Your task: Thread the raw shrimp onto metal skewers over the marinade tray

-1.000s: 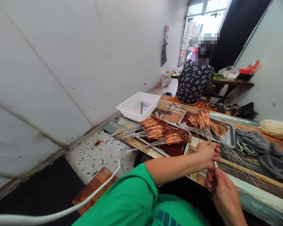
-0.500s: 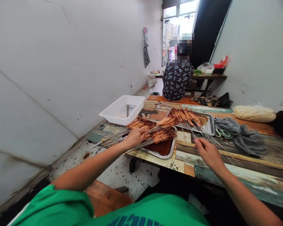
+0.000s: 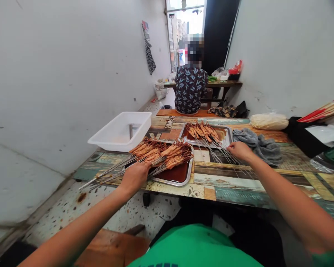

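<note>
My left hand (image 3: 136, 175) is closed round the metal rods of meat skewers at the left side of the near steel tray (image 3: 187, 178). The meat skewers (image 3: 174, 155) lie across that tray with their meat ends to the right, over dark red-brown sauce. My right hand (image 3: 240, 150) pinches rod ends of the skewers from the far steel tray (image 3: 228, 136). More meat skewers (image 3: 202, 132) rest in that tray, their bare rods fanning out toward me over the table. The fingertips of my left hand are partly hidden behind the rods.
A white plastic tub (image 3: 114, 139) stands back left on the patterned table (image 3: 167, 189). Right of the trays lie a grey cloth (image 3: 267, 150), a bagged pale bundle (image 3: 268, 121) and a black box (image 3: 303, 139) with red-tipped sticks. A person (image 3: 191, 89) sits beyond, facing away.
My left hand has lowered the skewers it held over the trays onto the near tray. My right hand has reached forward to the far tray's rods. The view has swung right.
</note>
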Available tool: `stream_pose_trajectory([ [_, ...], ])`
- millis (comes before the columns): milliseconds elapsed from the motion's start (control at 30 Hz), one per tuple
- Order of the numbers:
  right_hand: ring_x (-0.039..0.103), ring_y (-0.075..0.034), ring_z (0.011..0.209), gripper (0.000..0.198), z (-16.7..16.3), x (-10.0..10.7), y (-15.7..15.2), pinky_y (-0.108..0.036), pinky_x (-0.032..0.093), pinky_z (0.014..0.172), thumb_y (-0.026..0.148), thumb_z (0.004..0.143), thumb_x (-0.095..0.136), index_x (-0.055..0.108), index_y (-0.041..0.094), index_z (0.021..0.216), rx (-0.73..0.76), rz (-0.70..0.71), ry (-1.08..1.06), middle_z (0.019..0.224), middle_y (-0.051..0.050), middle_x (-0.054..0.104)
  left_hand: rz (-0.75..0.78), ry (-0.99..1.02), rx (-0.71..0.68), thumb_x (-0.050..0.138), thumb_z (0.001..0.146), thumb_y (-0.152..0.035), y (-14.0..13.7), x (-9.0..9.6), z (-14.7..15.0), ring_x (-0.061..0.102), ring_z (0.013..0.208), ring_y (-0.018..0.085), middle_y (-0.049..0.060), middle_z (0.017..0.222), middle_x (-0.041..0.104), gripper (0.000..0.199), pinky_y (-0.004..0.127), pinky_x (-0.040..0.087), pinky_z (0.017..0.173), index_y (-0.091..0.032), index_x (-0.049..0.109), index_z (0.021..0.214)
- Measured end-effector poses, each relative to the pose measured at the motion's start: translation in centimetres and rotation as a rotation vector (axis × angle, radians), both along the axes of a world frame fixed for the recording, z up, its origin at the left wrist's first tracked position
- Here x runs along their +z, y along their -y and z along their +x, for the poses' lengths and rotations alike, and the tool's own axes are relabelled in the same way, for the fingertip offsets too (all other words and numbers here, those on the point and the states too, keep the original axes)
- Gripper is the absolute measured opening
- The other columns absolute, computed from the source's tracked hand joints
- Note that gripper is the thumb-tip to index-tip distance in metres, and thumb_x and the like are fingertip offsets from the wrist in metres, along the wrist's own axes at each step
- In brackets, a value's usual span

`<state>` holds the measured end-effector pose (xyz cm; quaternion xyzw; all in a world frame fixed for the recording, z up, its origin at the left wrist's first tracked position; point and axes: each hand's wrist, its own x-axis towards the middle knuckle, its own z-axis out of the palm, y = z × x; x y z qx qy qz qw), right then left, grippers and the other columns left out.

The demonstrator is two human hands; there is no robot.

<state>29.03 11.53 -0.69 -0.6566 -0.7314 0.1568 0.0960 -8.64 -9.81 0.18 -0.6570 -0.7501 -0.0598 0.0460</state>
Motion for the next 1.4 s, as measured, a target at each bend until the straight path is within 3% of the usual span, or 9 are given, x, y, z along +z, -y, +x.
stream_pose_trajectory([
  [200, 0.053, -0.011, 0.045, 0.017, 1.0, -0.2, 0.4, -0.023, 0.042, 0.045, 0.029, 0.072, 0.06, 0.065, 0.015, 0.065, 0.037, -0.152, -0.196, 0.053, -0.002, 0.062, 0.07, -0.037, -0.101, 0.032, 0.088, -0.03, -1.4, 3.5, 6.4, 0.059, 0.084, 0.023, 0.01, 0.088, 0.067, 0.037, 0.031, 0.042, 0.077, -0.019, 0.066, 0.097],
  [433, 0.058, -0.015, 0.057, 0.018, 1.4, -0.4, 0.3, -0.023, 0.039, 0.051, 0.029, 0.072, 0.058, 0.066, 0.015, 0.063, 0.013, -0.01, -0.089, 0.06, -0.006, 0.065, -0.05, 0.205, -0.368, 0.045, 0.08, -0.021, -11.2, 4.8, 17.1, 0.061, 0.085, 0.021, 0.011, 0.085, 0.068, 0.026, 0.029, 0.043, 0.079, -0.017, 0.071, 0.082],
  [567, 0.061, -0.018, 0.077, 0.022, 0.9, 0.1, 0.0, -0.023, 0.038, 0.059, 0.032, 0.075, 0.054, 0.07, 0.017, 0.077, 0.036, 0.106, 0.004, 0.084, -0.009, 0.069, -0.087, 0.309, -0.311, 0.053, 0.073, -0.015, -16.9, 5.0, 18.7, 0.06, 0.091, 0.022, 0.015, 0.085, 0.068, 0.022, 0.029, 0.042, 0.085, -0.012, 0.071, 0.084],
  [733, 0.06, -0.016, 0.076, 0.029, -1.5, 0.8, 0.3, -0.022, 0.037, 0.06, 0.041, 0.076, 0.053, 0.07, 0.019, 0.079, 0.131, 0.116, 0.059, 0.081, -0.007, 0.069, -0.119, 0.206, -0.193, 0.055, 0.073, -0.017, -19.8, 5.4, 17.8, 0.06, 0.095, 0.022, 0.016, 0.094, 0.067, 0.025, 0.029, 0.043, 0.086, -0.012, 0.069, 0.093],
  [900, 0.061, -0.017, 0.081, 0.029, -4.7, 0.9, 2.7, -0.023, 0.04, 0.066, 0.042, 0.076, 0.055, 0.071, 0.019, 0.081, 0.264, 0.08, 0.123, 0.086, -0.007, 0.069, -0.141, 0.083, -0.206, 0.054, 0.072, -0.015, -20.4, 5.9, 16.2, 0.061, 0.092, 0.024, 0.016, 0.094, 0.067, 0.024, 0.029, 0.045, 0.08, -0.013, 0.069, 0.09],
  [1100, 0.062, -0.024, 0.09, 0.028, -6.6, 0.7, 5.5, -0.029, 0.043, 0.073, 0.029, 0.078, 0.052, 0.069, 0.011, 0.091, 0.184, 0.094, 0.224, 0.095, -0.018, 0.067, -0.193, 0.2, -0.266, 0.055, 0.071, -0.016, -18.3, 6.3, 15.8, 0.062, 0.078, 0.021, 0.013, 0.077, 0.068, 0.018, 0.027, 0.045, 0.074, -0.01, 0.071, 0.077],
  [1200, 0.062, -0.025, 0.093, 0.028, -7.0, 0.7, 6.1, -0.031, 0.043, 0.076, 0.021, 0.08, 0.047, 0.067, 0.009, 0.095, 0.155, 0.104, 0.236, 0.097, -0.02, 0.066, -0.212, 0.412, -0.245, 0.052, 0.075, -0.017, -14.5, 4.1, 17.1, 0.062, 0.075, 0.019, 0.01, 0.072, 0.068, 0.019, 0.027, 0.045, 0.075, -0.012, 0.07, 0.076],
  [1300, 0.062, -0.026, 0.093, 0.028, -7.2, 0.6, 6.3, -0.033, 0.044, 0.076, 0.017, 0.08, 0.045, 0.068, 0.008, 0.093, 0.141, 0.106, 0.222, 0.096, -0.021, 0.066, 0.051, 0.662, -0.22, 0.051, 0.078, -0.018, -10.7, 0.8, 18.2, 0.06, 0.092, 0.021, 0.012, 0.092, 0.068, 0.021, 0.028, 0.041, 0.088, -0.015, 0.069, 0.088],
  [1400, 0.062, -0.026, 0.092, 0.028, -7.1, 0.5, 6.3, -0.032, 0.044, 0.076, 0.018, 0.079, 0.045, 0.068, 0.008, 0.092, 0.123, 0.115, 0.182, 0.095, -0.021, 0.066, 0.222, 1.007, -0.021, 0.056, 0.074, -0.014, -9.5, -1.7, 18.9, 0.057, 0.1, 0.022, 0.014, 0.107, 0.062, 0.028, 0.03, 0.038, 0.093, -0.014, 0.063, 0.101],
])
